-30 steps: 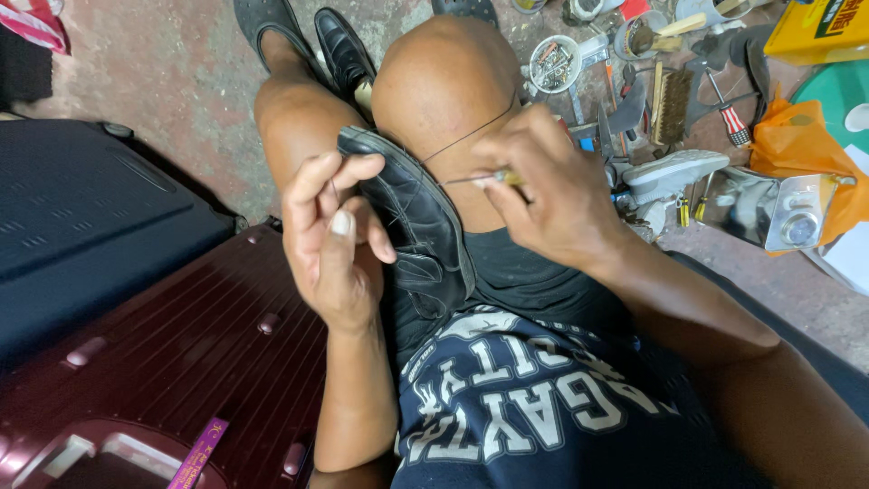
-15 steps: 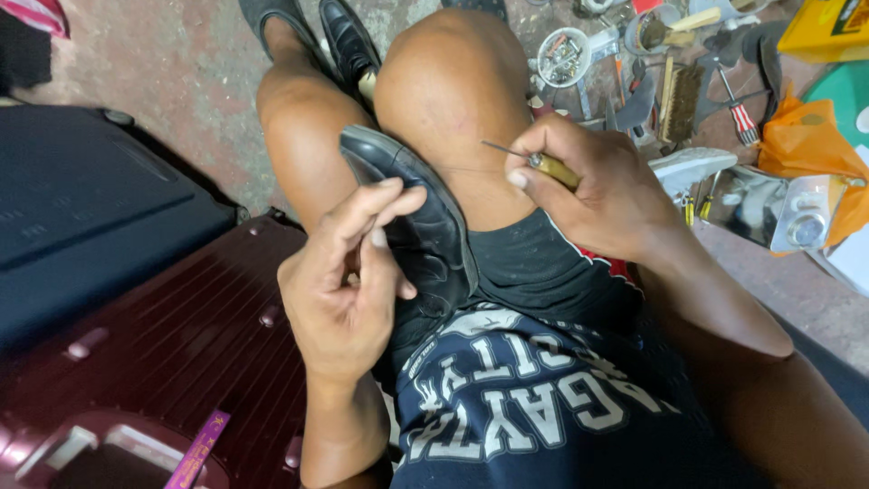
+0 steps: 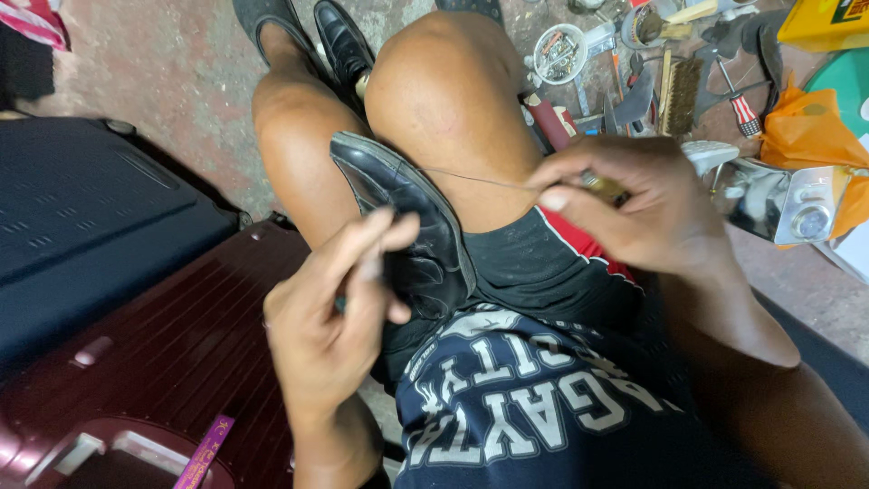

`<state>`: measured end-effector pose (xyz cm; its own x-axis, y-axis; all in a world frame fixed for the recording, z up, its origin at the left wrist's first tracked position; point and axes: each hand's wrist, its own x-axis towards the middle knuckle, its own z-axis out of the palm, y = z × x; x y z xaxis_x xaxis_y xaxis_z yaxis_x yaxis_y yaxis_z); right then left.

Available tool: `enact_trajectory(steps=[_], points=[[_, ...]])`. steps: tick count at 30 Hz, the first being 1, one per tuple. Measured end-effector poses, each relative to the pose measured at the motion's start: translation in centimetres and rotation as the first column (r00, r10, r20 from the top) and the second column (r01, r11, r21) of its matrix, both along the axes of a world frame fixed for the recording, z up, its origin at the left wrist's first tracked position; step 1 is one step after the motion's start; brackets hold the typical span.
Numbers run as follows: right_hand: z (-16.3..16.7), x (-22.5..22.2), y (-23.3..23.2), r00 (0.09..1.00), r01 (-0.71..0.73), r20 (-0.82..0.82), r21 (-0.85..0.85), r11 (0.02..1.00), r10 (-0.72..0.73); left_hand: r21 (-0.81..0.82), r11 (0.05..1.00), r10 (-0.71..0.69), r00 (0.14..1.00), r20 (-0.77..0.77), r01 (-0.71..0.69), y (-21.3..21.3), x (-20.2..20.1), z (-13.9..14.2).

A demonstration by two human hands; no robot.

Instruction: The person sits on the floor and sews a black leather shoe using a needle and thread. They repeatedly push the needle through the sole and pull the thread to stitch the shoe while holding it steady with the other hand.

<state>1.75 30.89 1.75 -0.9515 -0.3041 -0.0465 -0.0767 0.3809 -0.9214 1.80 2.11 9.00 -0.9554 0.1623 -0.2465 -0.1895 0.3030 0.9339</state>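
right hand (image 3: 634, 204) pinches brass-handled awl (image 3: 605, 187), handle mostly hidden | thin thread (image 3: 475, 178) taut to black shoe (image 3: 412, 222) | left hand (image 3: 330, 317) fingers curled against shoe, grip unclear

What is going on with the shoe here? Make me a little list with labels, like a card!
Shoe: black leather shoe wedged between the bare knees
Left hand: left hand beside the shoe, fingers pinched together against it
Right hand: right hand grips a stitching awl with a yellowish handle
Thread: thin line stretches from shoe to awl
Left side: maroon suitcase, dark blue case
Floor: scattered tools
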Motion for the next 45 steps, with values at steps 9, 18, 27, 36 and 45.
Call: enact_trajectory(steps=[9,18,27,36,45], points=[[2.1,0.0,-5.3,0.979,-0.202,0.075,0.167,0.965,0.191,-0.164,0.986,-0.087,0.937,-0.339,0.032,0.7,-0.6,-6.7],[2.4,-0.9,-8.8,0.961,-0.122,-0.172,0.437,0.891,0.216,-0.150,0.986,-0.006,0.889,-0.458,-0.070,-1.8,0.6,-8.8],[3.6,0.0,-10.4,0.985,-0.077,-0.094,0.528,0.846,0.148,-0.046,0.996,0.045,0.904,-0.425,-0.071,-1.7,0.8,-9.0],[4.9,0.3,-10.5,0.980,0.115,-0.196,0.450,0.886,-0.028,-0.004,1.000,0.018,0.893,-0.450,-0.022,-1.9,0.8,-8.1],[4.4,-1.5,-12.4,0.913,0.032,-0.407,0.156,0.987,0.035,0.000,1.000,0.025,0.889,-0.457,-0.028,-1.7,0.9,-8.5]])
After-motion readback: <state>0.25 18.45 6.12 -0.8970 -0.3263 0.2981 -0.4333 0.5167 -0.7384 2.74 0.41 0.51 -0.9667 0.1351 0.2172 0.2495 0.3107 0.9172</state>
